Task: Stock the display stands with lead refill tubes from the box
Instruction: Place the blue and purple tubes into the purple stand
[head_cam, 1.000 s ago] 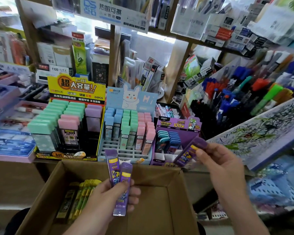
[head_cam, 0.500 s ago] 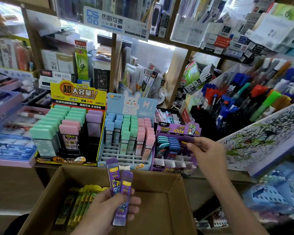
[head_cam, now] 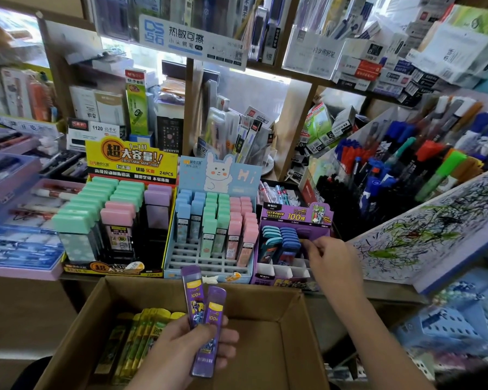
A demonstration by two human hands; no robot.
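Note:
My left hand (head_cam: 181, 353) grips two purple lead refill tubes (head_cam: 204, 313) above the open cardboard box (head_cam: 288, 319). Several yellow-green tubes (head_cam: 137, 342) lie in the box's left side. My right hand (head_cam: 331, 261) reaches into the purple display stand (head_cam: 293, 218) and pinches a purple tube (head_cam: 304, 235) standing in a slot at the stand's right, beside teal and blue tubes (head_cam: 279, 243). White empty slots (head_cam: 282, 270) show at the stand's front.
A light-blue rabbit stand (head_cam: 217, 175) with blue, green and pink tubes sits to the left, then a yellow stand (head_cam: 130, 161) with mint and pink cases. Marker pens (head_cam: 406, 164) fill a rack at right above a scribbled test sheet (head_cam: 423, 229). Shelves of stationery rise behind.
My right hand carried the purple tube from in front of the stand up into it, and the tube now stands in a slot. My left hand stayed over the box with its two tubes.

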